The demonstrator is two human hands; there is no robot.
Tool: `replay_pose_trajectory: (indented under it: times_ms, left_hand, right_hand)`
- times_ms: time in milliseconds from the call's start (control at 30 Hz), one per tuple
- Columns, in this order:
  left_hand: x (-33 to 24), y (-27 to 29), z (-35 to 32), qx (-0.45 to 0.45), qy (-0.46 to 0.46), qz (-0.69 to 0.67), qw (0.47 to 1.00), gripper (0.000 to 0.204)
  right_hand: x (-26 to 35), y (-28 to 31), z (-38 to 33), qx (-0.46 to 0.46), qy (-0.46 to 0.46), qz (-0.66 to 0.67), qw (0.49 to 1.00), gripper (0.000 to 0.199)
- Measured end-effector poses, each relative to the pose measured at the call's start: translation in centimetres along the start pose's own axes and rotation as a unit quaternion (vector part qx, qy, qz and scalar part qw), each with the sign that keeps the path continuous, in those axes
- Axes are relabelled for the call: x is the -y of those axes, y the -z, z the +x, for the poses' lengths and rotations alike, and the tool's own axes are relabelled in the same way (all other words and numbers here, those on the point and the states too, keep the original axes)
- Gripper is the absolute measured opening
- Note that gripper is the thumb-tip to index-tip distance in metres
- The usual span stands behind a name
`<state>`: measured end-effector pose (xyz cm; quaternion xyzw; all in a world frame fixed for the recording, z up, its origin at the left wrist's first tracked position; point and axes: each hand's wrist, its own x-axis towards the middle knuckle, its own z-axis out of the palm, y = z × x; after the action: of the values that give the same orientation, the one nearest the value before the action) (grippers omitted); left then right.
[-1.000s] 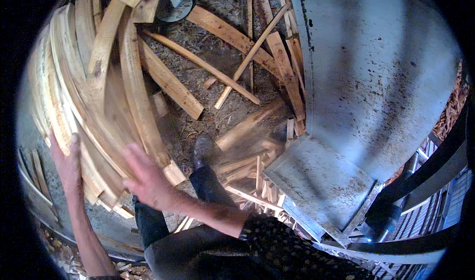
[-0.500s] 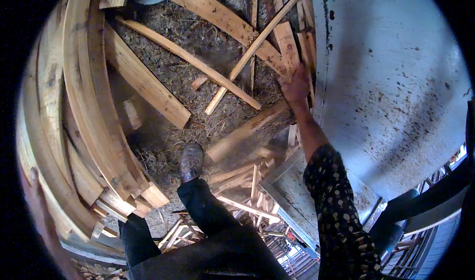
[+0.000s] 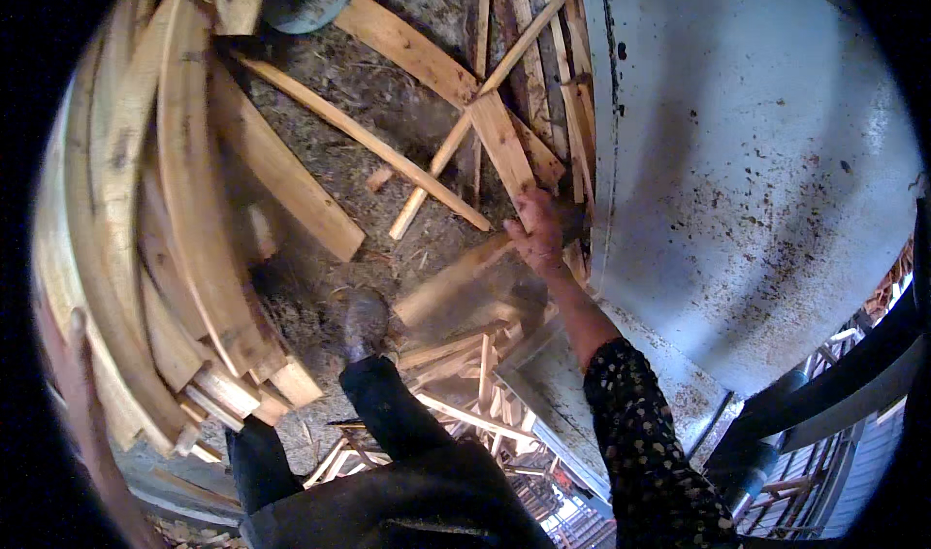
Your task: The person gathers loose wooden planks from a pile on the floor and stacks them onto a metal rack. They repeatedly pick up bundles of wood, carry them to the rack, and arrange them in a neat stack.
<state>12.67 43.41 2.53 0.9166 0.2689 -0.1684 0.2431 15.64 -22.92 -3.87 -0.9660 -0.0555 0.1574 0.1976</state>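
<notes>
Head: right hand (image 3: 536, 231) grips board (image 3: 501, 145); left hand (image 3: 74, 365) touches planks (image 3: 114, 287).

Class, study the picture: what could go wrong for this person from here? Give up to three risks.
1. The short board in the right hand overlaps a diagonal stick and might snag on it.
2. The left hand lies against the stacked boards; if they shift, fingers could be pinched.
3. Both hands are bare, so splinters seem possible.
</notes>
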Motion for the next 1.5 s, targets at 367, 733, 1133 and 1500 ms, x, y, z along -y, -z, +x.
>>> replay_pose_trajectory:
  times_ms: [367, 733, 1133, 1500]
  left_hand:
    - [-3.8, -0.2, 0.0, 0.002, -0.010, -0.119, 0.993, 0.076]
    - [-4.2, -0.7, -0.7, -0.025, 0.014, -0.105, 0.994, 0.075]
    - [-3.3, -1.4, -0.3, -0.031, 0.004, -0.126, 0.991, 0.077]
    - [-3.2, -1.0, -0.1, -0.015, -0.023, -0.123, 0.992, 0.086]
  right_hand:
    - [1.3, -0.6, 4.1, 0.097, -0.224, -0.185, 0.952, 0.055]
    - [29.8, 2.0, 8.7, 0.213, -0.162, 0.373, 0.888, 0.064]
    - [23.8, -5.7, 7.0, 0.029, -0.109, 0.289, 0.951, 0.038]
    - [7.7, -8.4, 9.0, 0.065, -0.188, 0.172, 0.965, 0.071]
